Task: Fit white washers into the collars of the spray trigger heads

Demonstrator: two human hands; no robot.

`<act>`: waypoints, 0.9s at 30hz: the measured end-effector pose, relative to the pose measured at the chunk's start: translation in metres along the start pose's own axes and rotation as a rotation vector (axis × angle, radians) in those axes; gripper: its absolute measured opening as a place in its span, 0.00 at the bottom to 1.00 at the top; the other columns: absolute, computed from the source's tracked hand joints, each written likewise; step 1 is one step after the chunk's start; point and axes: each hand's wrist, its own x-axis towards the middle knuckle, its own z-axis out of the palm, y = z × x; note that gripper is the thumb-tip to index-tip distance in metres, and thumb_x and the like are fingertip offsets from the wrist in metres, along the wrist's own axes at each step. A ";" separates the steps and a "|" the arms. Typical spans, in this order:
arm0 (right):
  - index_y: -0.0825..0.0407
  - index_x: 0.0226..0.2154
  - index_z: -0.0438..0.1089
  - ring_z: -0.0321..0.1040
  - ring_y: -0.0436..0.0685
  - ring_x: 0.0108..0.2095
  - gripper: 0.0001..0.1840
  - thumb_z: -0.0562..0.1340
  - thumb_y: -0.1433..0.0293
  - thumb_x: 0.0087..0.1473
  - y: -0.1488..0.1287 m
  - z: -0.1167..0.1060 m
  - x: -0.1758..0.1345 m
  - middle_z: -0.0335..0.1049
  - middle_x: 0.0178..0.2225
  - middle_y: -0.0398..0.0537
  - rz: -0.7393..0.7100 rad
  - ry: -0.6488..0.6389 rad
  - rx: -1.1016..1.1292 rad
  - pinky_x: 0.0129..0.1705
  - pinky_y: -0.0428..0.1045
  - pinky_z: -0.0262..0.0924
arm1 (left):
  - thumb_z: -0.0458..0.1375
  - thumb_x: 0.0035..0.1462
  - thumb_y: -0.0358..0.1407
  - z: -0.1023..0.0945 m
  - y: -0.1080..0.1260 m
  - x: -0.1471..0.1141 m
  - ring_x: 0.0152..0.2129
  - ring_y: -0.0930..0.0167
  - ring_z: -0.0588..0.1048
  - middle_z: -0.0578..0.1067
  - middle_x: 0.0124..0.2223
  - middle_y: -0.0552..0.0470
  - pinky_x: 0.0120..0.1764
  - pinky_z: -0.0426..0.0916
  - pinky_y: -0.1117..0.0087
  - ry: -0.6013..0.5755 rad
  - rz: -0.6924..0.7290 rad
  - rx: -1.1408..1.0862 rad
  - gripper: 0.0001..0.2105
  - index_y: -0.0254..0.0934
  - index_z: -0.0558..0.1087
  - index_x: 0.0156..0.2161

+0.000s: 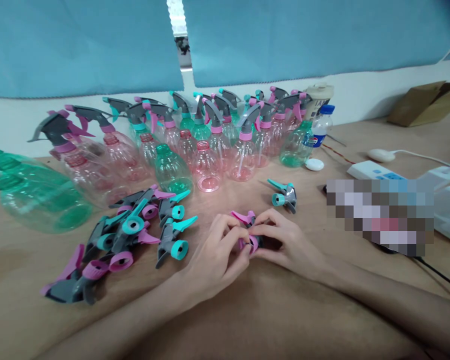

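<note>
Between my two hands, low over the table, is a grey and pink trigger spray head. My left hand pinches it around the pink collar from the left, and the fingers hide much of it. My right hand grips the same spray head from the right with thumb and fingers. Just beyond my right hand lies a loose grey and teal spray head. To the left of my left hand, a pile of spray heads with pink or teal collars rests on the table.
Pink and green bottles, several topped with spray heads, stand along the wall; an uncapped pink bottle is in front. Green bottles lie at left. At right are a drink bottle, a power strip, cables, a blurred-out object and a cardboard box.
</note>
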 end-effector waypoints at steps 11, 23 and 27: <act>0.50 0.42 0.70 0.66 0.56 0.42 0.11 0.61 0.65 0.56 0.002 0.001 -0.002 0.65 0.40 0.50 -0.034 -0.028 -0.053 0.42 0.51 0.66 | 0.52 0.52 0.23 0.002 -0.001 0.000 0.36 0.66 0.64 0.65 0.38 0.48 0.37 0.64 0.66 -0.013 0.058 0.088 0.06 0.34 0.64 0.36; 0.47 0.45 0.71 0.65 0.56 0.41 0.14 0.62 0.64 0.55 -0.001 -0.001 -0.003 0.66 0.38 0.49 0.011 -0.007 -0.050 0.40 0.53 0.67 | 0.52 0.54 0.26 0.003 -0.003 -0.002 0.35 0.66 0.65 0.67 0.37 0.48 0.33 0.64 0.67 -0.020 0.059 0.166 0.06 0.35 0.65 0.38; 0.48 0.44 0.72 0.66 0.57 0.41 0.14 0.63 0.63 0.54 0.001 -0.001 -0.002 0.66 0.39 0.49 0.024 0.034 -0.047 0.41 0.54 0.67 | 0.51 0.58 0.27 0.002 -0.003 -0.001 0.34 0.68 0.66 0.66 0.37 0.48 0.34 0.65 0.67 -0.007 0.047 0.155 0.06 0.35 0.67 0.40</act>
